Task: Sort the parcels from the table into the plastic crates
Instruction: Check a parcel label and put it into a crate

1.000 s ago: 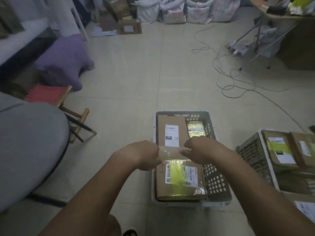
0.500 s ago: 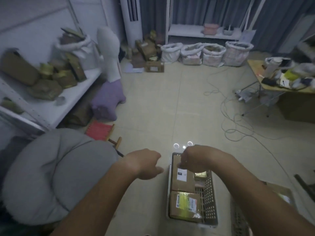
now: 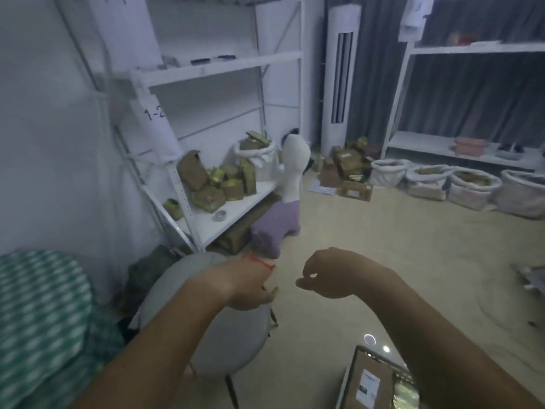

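A plastic crate (image 3: pixel 345 382) shows only its far corner at the bottom edge, right of centre. In it lies a brown parcel (image 3: pixel 380 367) with a white label, and beside that a shiny yellow-taped parcel (image 3: pixel 405 392). My left hand (image 3: pixel 250 286) hangs in the air above a grey chair, fingers drooping, with nothing in it. My right hand (image 3: pixel 327 276) is level with it, a hand's width to the right, fingers loosely curled and empty. Both hands are well above and beyond the crate. The table is out of view.
A grey round chair (image 3: pixel 212 326) stands under my left arm, and a green patterned cushion (image 3: pixel 38 320) lies at far left. A white shelf (image 3: pixel 241 199) holds several brown parcels. A purple cushion (image 3: pixel 272 228) and white sacks (image 3: pixel 472 187) sit on the floor.
My view has swung up and left from the crate toward the shelves. Both hands have let go of the parcel in the crate and risen, empty and apart.
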